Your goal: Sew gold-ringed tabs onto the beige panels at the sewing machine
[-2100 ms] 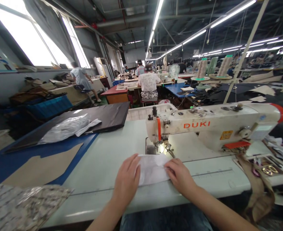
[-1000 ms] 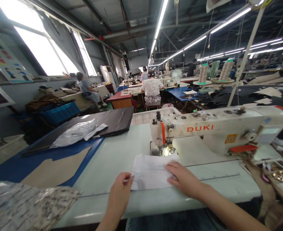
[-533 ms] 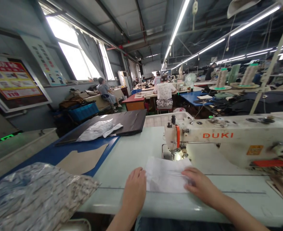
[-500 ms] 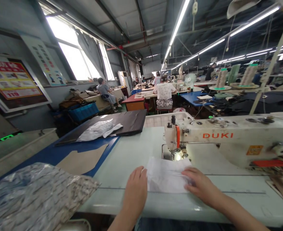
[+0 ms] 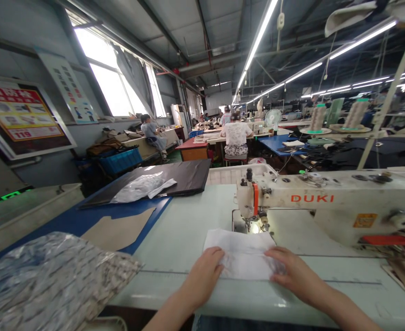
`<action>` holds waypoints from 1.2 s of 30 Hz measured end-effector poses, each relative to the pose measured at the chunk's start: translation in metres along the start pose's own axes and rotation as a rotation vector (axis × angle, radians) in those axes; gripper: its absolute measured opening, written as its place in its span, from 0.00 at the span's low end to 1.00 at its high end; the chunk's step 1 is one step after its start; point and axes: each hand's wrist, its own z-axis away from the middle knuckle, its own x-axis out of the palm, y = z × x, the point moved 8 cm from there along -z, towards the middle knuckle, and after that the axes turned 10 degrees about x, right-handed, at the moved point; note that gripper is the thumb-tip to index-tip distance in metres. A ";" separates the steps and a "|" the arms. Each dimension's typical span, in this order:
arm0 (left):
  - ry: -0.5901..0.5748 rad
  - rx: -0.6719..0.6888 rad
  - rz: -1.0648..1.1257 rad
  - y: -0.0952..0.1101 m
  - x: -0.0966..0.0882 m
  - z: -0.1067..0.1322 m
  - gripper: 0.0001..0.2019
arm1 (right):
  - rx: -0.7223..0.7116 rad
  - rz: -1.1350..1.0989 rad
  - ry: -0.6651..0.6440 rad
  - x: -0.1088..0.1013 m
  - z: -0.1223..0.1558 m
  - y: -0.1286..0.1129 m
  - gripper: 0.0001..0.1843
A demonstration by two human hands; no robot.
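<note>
A thin white sheet [image 5: 245, 250], of paper or cloth, lies in front of the sewing machine's needle area, creased across its middle. My left hand [image 5: 205, 276] grips its left edge, fingers bent over the top. At the right edge my right hand [image 5: 292, 271] pinches the sheet between thumb and fingers. Something greyish shows beside the right fingertips, too blurred to name. Just beyond the sheet stands the white sewing machine [image 5: 312, 197], its lamp lit near the presser foot.
Pale green tabletop [image 5: 182, 225] surrounds the sheet. To the left are a plastic-wrapped bundle [image 5: 54, 280], a beige cut panel [image 5: 120, 228] and a dark flat stack [image 5: 185, 177] with a clear bag [image 5: 138, 186] on it. A seated person [image 5: 236, 133] works ahead.
My left hand has shifted right, onto the sheet's left part. The sheet has come slightly toward me, and my right hand has moved a little right and down with it.
</note>
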 end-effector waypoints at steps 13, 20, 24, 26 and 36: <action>-0.066 0.005 -0.044 -0.011 -0.012 -0.008 0.09 | 0.065 0.067 -0.069 -0.003 -0.006 -0.005 0.29; -0.138 -0.042 0.109 -0.020 -0.014 -0.005 0.13 | 0.083 0.108 -0.093 0.002 -0.007 -0.002 0.31; -0.135 -0.067 0.108 -0.023 -0.015 -0.009 0.09 | 0.053 0.084 -0.075 0.003 -0.009 0.003 0.29; -0.107 -0.062 0.102 -0.022 -0.017 -0.010 0.09 | 0.054 0.061 -0.067 0.001 -0.009 0.003 0.27; 0.084 -0.081 0.149 -0.013 -0.048 -0.007 0.07 | 0.023 -0.208 0.042 -0.023 -0.012 -0.009 0.18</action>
